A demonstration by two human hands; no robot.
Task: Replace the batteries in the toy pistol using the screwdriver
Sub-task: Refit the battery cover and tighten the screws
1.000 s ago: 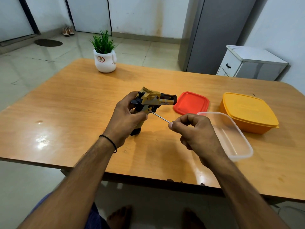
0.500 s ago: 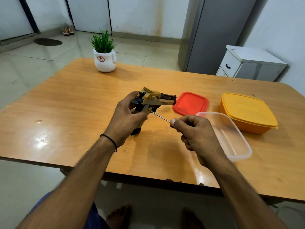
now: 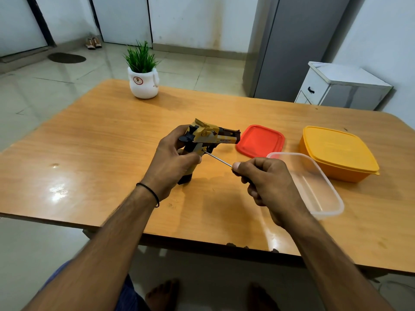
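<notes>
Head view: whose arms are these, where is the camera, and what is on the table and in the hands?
There is no machine here. A person wears a wide-angle camera on the head, so you look forward and down along their own two arms. The left hand grips a yellow and black toy pistol. The right hand holds a thin screwdriver, whose tip meets the pistol just above the grip, probably at a screw that is too small to see. On the wooden table lie a red lid, an open clear box and a closed yellow box. A potted plant stands near the far edge. No batteries are in sight.
</notes>
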